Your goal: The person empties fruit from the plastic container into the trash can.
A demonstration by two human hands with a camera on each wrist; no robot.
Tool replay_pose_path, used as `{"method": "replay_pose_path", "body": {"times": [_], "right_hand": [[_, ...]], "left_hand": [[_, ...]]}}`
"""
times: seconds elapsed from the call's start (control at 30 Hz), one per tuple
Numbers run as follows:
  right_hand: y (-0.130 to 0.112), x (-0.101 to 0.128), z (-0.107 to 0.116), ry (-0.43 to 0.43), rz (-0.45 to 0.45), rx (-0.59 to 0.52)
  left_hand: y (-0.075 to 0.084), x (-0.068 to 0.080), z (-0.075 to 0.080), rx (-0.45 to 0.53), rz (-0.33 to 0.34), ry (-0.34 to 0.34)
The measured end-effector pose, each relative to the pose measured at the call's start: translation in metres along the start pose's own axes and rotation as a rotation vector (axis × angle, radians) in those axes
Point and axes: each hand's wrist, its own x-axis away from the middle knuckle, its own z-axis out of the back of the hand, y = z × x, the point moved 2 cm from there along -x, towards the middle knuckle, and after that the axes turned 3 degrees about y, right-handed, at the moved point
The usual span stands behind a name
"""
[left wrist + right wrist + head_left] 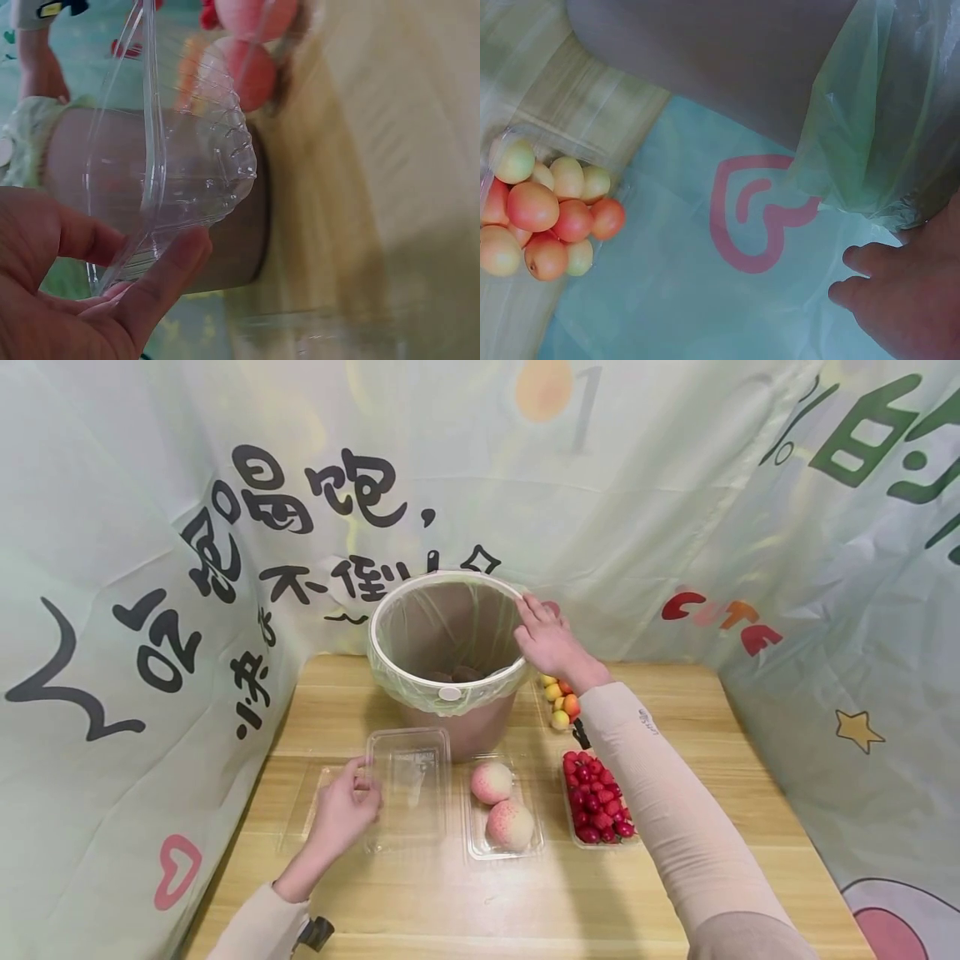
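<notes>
My left hand (347, 810) pinches the edge of a clear plastic container (408, 785), thumb on one side and fingers on the other. In the left wrist view the empty container (187, 150) is tilted on its side, its ribbed corner beside the thumb. My right hand (553, 643) grips the right rim of a brown trash bin (480, 722), over the pale green bag (855, 112) lining it. Two fingertips show past the bag in the right wrist view. Dark lumps lie at the bin's bottom.
Two pink peaches (510, 824) sit in a clear tray right of the held container. A box of red fruit (598, 797) stands further right. Small yellow-orange fruits (536, 206) fill a box behind it. Another clear container (300, 810) lies left, and printed cloth surrounds the table.
</notes>
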Motion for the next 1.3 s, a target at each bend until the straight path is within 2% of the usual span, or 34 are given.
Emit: {"method": "replay_pose_path", "body": {"times": [0.23,0.53,0.97,1.17,1.3], "right_hand": [[0.000,0.000,0.002,-0.014,-0.013,0.075],[-0.001,0.001,0.003,-0.026,-0.015,0.086],[0.000,0.000,0.000,-0.024,-0.021,0.052],[0.000,0.000,0.001,-0.024,-0.018,0.047],[0.000,0.000,0.001,-0.028,-0.017,0.045]], "left_hand": [[-0.019,0.003,-0.018,-0.100,0.040,-0.017],[-0.036,0.008,-0.033,-0.135,0.069,-0.030],[-0.050,0.009,-0.038,-0.201,0.063,-0.054],[-0.051,0.010,-0.039,-0.207,0.085,-0.093],[-0.051,0.011,-0.039,-0.234,0.078,-0.089]]}}
